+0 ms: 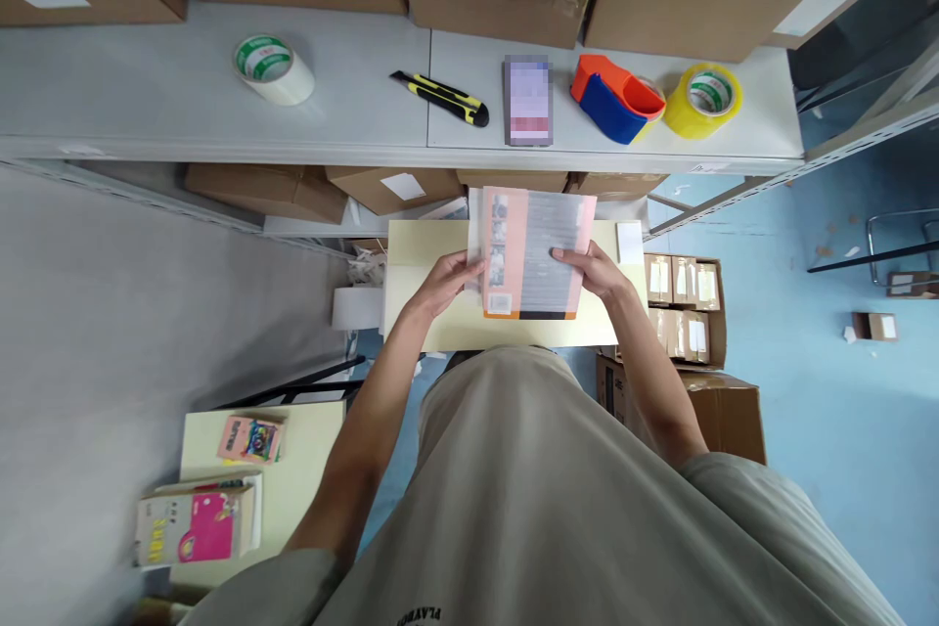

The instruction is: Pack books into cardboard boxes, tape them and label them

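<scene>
A pink and grey book is held over the pale yellow table, its back cover with small pictures and a barcode facing up. Along its left side shows a whitish, translucent edge; whether this is a plastic sleeve or pages I cannot tell. My left hand grips that left side, fingers partly hidden beneath. On the opposite edge, my right hand is closed with its thumb lying on the cover. The pale yellow table lies below both hands.
Ahead, a grey shelf carries a white tape roll, a utility knife, a phone-like rectangle, a tape dispenser and yellow tape. Cartons stand right; books lie on a left table.
</scene>
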`<state>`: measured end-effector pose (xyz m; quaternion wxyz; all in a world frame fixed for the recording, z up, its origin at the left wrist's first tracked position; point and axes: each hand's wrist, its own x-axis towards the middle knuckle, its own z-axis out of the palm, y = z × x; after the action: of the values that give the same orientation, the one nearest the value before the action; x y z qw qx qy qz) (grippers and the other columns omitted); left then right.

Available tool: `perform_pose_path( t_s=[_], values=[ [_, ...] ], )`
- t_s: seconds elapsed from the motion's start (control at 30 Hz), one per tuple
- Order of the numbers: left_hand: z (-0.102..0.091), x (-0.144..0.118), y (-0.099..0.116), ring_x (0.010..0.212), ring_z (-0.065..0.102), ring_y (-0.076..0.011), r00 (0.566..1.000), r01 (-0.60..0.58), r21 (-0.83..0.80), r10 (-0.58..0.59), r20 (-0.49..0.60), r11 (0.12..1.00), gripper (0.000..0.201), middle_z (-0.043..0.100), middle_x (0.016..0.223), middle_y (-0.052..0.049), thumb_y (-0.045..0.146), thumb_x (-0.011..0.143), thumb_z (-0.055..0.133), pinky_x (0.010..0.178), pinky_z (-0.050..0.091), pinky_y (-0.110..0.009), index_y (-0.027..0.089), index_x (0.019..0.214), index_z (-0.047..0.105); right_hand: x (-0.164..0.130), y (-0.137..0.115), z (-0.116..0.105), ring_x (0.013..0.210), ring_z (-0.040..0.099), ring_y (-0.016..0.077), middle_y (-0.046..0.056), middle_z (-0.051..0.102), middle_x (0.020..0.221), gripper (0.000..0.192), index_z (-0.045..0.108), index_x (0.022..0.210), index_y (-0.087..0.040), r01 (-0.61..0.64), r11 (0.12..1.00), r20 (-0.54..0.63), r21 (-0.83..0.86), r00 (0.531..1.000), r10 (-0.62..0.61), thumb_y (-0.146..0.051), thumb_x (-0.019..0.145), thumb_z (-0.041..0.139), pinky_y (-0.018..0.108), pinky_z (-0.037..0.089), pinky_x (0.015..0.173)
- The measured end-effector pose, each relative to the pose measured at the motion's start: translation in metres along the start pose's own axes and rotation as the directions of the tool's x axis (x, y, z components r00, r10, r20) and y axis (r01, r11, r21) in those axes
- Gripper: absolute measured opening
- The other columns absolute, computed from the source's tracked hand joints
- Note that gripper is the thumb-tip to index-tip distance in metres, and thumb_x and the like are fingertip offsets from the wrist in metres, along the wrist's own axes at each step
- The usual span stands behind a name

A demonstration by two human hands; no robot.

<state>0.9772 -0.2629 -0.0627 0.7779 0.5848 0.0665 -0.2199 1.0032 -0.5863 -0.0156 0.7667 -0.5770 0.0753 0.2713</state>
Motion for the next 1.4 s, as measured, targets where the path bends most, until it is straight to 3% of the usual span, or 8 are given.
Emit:
perform_pose_path(
  t_s=[0.33,0.5,0.6,0.83,0.93,1.03,1.2,1.4],
  values=[
    [0.008,-0.006,-0.014,0.096,0.074,-0.0237,0.988,0.001,0.011,0.001,-0.155,1.0,0.069,0.084,0.102,-0.008,0.073,0.069,0.107,0.088,0.06,-0.034,0.018,0.105,0.085,0.023,0.035,0.002,0.129,0.083,0.0425,0.015,0.091,0.127,0.072,0.087,0.116,-0.02,-0.05,0.999,0.008,-0.005,0.999,0.05,-0.067,0.068,0.111,0.059,0.067,0.122],
    [0.008,-0.004,-0.021,0.088,0.068,-0.0248,0.944,-0.073,0.257,0.15,-0.293,0.963,0.058,0.076,0.085,-0.003,0.078,0.08,0.093,0.08,0.053,-0.033,0.021,0.089,0.08,0.044,0.067,0.003,0.155,0.068,0.0453,0.021,0.079,0.158,0.104,0.08,0.141,-0.021,-0.033,0.977,-0.37,-0.21,0.928,-0.048,-0.084,0.062,0.104,0.062,0.056,0.134],
    [0.013,-0.004,-0.029,0.085,0.069,-0.0269,0.927,-0.034,0.469,0.203,-0.314,0.882,0.041,0.073,0.077,-0.002,0.065,0.091,0.087,0.08,0.05,-0.034,0.024,0.09,0.082,0.046,0.088,0.03,0.163,0.061,0.0426,0.024,0.067,0.173,0.121,0.069,0.161,-0.023,-0.003,0.97,-0.363,-0.242,0.928,-0.088,-0.09,0.065,0.099,0.056,0.055,0.133],
    [0.054,-0.024,-0.045,0.136,0.078,-0.0484,0.974,0.103,0.6,0.043,-0.223,0.793,0.04,0.089,0.12,-0.018,0.042,0.094,0.092,0.116,0.057,-0.05,0.025,0.131,0.089,0.045,0.109,0.098,0.106,0.076,0.0287,0.004,0.077,0.091,0.068,0.072,0.098,-0.027,0.06,0.948,-0.254,-0.313,0.956,-0.145,-0.093,0.087,0.081,0.039,0.066,0.097],
    [0.038,-0.033,-0.037,0.153,0.072,-0.0439,0.984,-0.031,0.413,0.099,-0.145,0.91,0.065,0.08,0.157,-0.016,0.057,0.096,0.092,0.124,0.059,-0.05,0.026,0.151,0.08,0.044,0.096,0.079,0.096,0.075,0.0289,0.003,0.076,0.082,0.074,0.068,0.086,-0.027,0.057,0.972,-0.267,-0.228,0.956,-0.119,-0.1,0.079,0.083,0.04,0.066,0.089],
    [-0.002,-0.032,-0.024,0.174,0.05,-0.0397,0.908,-0.081,0.302,0.195,-0.37,0.95,0.081,0.064,0.178,-0.016,0.064,0.092,0.097,0.135,0.053,-0.049,0.026,0.159,0.071,0.039,0.076,0.057,0.103,0.081,0.0329,0.005,0.086,0.096,0.075,0.078,0.095,-0.026,0.011,0.998,-0.131,-0.065,0.991,-0.02,-0.095,0.07,0.097,0.044,0.069,0.095],
    [-0.051,-0.03,-0.01,0.129,0.082,-0.0397,0.956,0.032,0.059,-0.013,-0.293,0.998,0.078,0.088,0.126,-0.017,0.079,0.08,0.099,0.103,0.069,-0.049,0.018,0.125,0.083,0.029,0.058,0.046,0.117,0.086,0.0398,0.01,0.091,0.107,0.078,0.083,0.102,-0.024,-0.08,0.997,-0.02,-0.003,0.997,0.08,-0.091,0.067,0.101,0.05,0.072,0.102],
    [-0.055,-0.033,-0.01,0.09,0.081,-0.0261,0.956,0.067,0.002,-0.063,-0.286,0.998,0.079,0.087,0.099,-0.009,0.078,0.064,0.108,0.081,0.067,-0.037,0.017,0.11,0.089,0.033,0.059,0.045,0.115,0.086,0.0395,0.011,0.091,0.109,0.082,0.084,0.109,-0.022,-0.106,0.994,0.014,0.006,0.994,0.106,-0.089,0.066,0.104,0.05,0.073,0.102]
  ],
)
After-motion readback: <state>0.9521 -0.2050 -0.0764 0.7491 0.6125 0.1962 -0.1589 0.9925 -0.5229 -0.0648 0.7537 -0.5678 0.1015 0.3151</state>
